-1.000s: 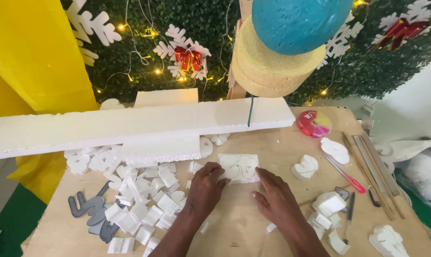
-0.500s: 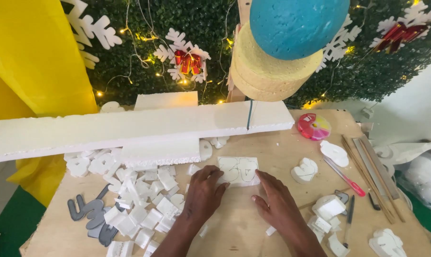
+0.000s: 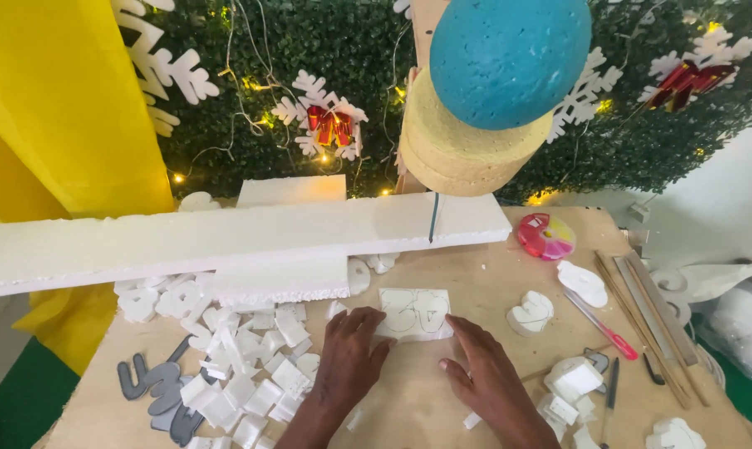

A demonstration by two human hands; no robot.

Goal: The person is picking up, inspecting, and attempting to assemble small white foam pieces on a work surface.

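At the near middle of the wooden worktop (image 3: 476,274) lies one small white foam block (image 3: 413,314), rectangular, flat on its broad face, with rounded outlines drawn in dark line on top; what the figures are is too small to tell. Left hand (image 3: 348,353): open, fingers spread, tips resting on the block's left edge. Right hand (image 3: 486,374): open and flat on the worktop, fingertips touching the block's near right corner; neither grip is closed on anything. Handling, as a judgement: very light, stiff yet brittle, easily dented or snapped at thin parts, likely to shed crumbs; best taken by its two short edges with gentle pressure, away from the drawn lines. Nearby: heap of white foam offcuts (image 3: 243,366) to the left, grey cut-out letters (image 3: 156,395) at near left, long white foam plank (image 3: 226,237) across the far side, shaped foam piece (image 3: 531,313) and red-tipped pen (image 3: 602,324) to the right.
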